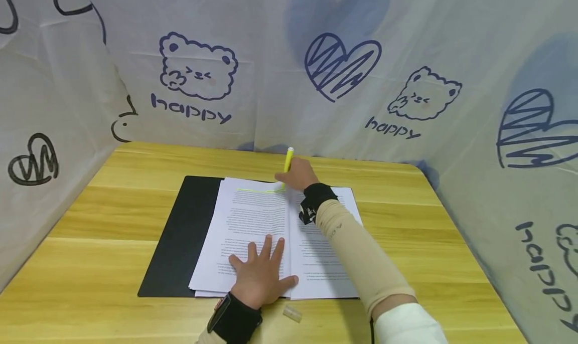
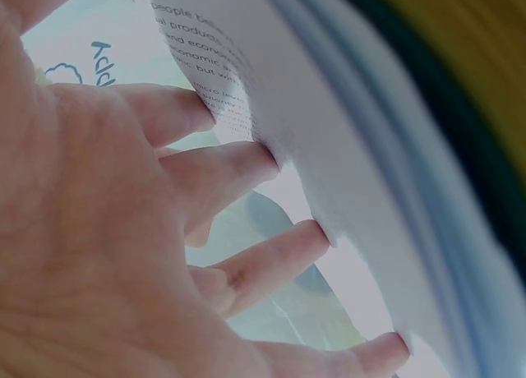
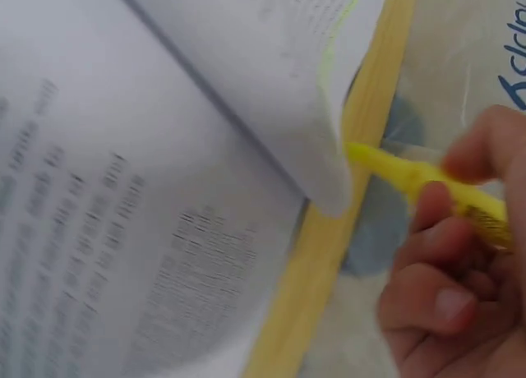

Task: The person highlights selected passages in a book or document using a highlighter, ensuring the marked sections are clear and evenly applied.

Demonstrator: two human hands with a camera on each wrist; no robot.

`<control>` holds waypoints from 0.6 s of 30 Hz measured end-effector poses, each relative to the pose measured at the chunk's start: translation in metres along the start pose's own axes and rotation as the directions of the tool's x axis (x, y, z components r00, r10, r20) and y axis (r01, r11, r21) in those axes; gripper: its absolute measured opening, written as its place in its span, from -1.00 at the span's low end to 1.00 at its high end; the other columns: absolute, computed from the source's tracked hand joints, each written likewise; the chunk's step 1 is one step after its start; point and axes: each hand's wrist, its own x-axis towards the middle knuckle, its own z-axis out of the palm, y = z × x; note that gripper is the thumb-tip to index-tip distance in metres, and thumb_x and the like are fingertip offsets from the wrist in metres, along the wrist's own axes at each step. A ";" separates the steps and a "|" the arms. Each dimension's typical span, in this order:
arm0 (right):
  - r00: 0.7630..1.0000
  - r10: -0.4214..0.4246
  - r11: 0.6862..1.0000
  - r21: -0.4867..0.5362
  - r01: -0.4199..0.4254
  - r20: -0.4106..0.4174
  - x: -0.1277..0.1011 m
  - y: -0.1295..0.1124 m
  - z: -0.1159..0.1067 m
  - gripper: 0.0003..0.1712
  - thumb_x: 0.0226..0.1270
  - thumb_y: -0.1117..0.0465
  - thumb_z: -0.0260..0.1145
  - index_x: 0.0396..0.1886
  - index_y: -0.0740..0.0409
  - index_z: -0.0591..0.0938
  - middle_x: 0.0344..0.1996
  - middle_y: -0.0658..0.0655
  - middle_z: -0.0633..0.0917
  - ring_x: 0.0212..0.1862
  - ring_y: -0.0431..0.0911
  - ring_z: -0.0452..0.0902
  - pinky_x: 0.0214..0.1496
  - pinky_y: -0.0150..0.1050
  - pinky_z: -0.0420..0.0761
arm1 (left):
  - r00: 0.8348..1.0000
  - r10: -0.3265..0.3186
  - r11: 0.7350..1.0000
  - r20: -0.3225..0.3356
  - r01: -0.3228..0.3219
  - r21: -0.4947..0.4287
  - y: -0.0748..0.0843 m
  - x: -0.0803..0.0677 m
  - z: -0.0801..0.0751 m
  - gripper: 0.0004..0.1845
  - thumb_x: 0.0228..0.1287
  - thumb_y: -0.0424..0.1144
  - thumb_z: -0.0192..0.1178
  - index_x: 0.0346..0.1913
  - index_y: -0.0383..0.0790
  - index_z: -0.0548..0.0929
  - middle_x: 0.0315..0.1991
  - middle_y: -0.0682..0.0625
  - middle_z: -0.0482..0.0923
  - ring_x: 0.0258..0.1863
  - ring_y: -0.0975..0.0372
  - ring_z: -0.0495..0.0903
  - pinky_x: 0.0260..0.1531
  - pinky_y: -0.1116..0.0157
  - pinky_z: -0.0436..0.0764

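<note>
Pinching yellow highlighter, right grip at page top; left grip flat on pages.

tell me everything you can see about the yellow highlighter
The yellow highlighter is a slim, plastic-looking pen with a bright yellow barrel and a paler far end. The right hand grips it, fingers curled round the barrel, the pen standing nearly upright in the head view. Its tip meets the top edge of the left printed page, at the end of a yellow line drawn there. A clear cap, possibly its own, lies apart on the wooden table near the front edge.
</note>
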 end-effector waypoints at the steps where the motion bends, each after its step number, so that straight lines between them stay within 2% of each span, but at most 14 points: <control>1: 1.000 -0.008 0.999 0.044 0.009 -0.021 0.000 0.002 0.002 -0.64 0.36 0.05 0.40 -0.47 0.18 0.51 -0.60 0.05 0.44 -0.55 -0.09 0.38 -0.45 -0.25 0.40 | 1.000 0.000 1.000 0.000 0.000 0.000 0.000 0.001 0.000 -0.05 0.27 0.36 0.28 0.60 -0.06 0.30 0.58 -0.17 0.21 0.44 -0.27 0.24 0.12 -0.58 0.19; 7: 0.994 -0.057 0.970 0.231 0.078 -0.098 -0.003 0.002 0.019 -0.73 0.35 0.08 0.37 -0.36 0.21 0.58 -0.51 0.08 0.53 -0.47 -0.08 0.42 -0.40 -0.25 0.42 | 1.000 0.004 1.000 -0.007 -0.004 0.004 -0.002 0.001 0.003 -0.04 0.27 0.37 0.28 0.59 -0.05 0.30 0.58 -0.17 0.23 0.43 -0.27 0.24 0.11 -0.59 0.20; 13: 0.995 -0.080 0.940 0.327 0.094 -0.057 -0.006 -0.009 0.036 -0.73 0.38 0.09 0.38 -0.18 0.23 0.63 -0.36 0.14 0.65 -0.35 -0.06 0.50 -0.27 -0.24 0.49 | 1.000 0.006 1.000 -0.006 -0.006 0.011 -0.003 0.001 0.003 -0.04 0.27 0.37 0.27 0.60 -0.05 0.30 0.58 -0.16 0.23 0.43 -0.26 0.25 0.10 -0.58 0.21; 18: 0.995 -0.095 0.933 0.348 0.094 -0.013 -0.003 -0.014 0.047 -0.73 0.38 0.09 0.40 -0.15 0.21 0.68 -0.34 0.11 0.70 -0.33 -0.09 0.59 -0.26 -0.26 0.55 | 1.000 0.006 1.000 0.009 -0.006 0.007 -0.002 0.002 0.003 -0.04 0.28 0.38 0.25 0.60 -0.06 0.28 0.59 -0.16 0.20 0.43 -0.26 0.24 0.12 -0.57 0.19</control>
